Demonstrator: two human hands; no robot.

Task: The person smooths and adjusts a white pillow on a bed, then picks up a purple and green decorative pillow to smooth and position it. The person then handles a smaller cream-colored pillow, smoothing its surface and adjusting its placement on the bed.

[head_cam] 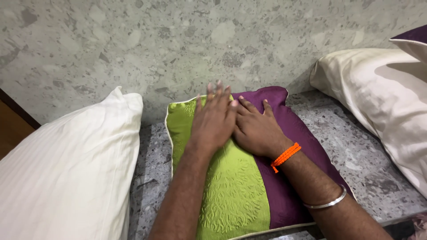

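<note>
A square cushion (231,195), half lime green and half purple with pale piping, lies flat on a speckled stone ledge (356,155). My left hand (214,119) rests palm down on its upper middle, fingers stretched toward the wall and slightly blurred. My right hand (257,129) lies flat beside it on the purple half, its fingers tucked partly under the left hand. The right wrist wears an orange thread band and, farther up the forearm, a silver bangle. Neither hand grips anything.
A white striped pillow (66,173) leans at the left of the ledge. A cream pillow (382,98) sits at the right, with a purple cushion corner (416,38) above it. A speckled stone wall (178,44) rises directly behind. Brown floor shows at far left.
</note>
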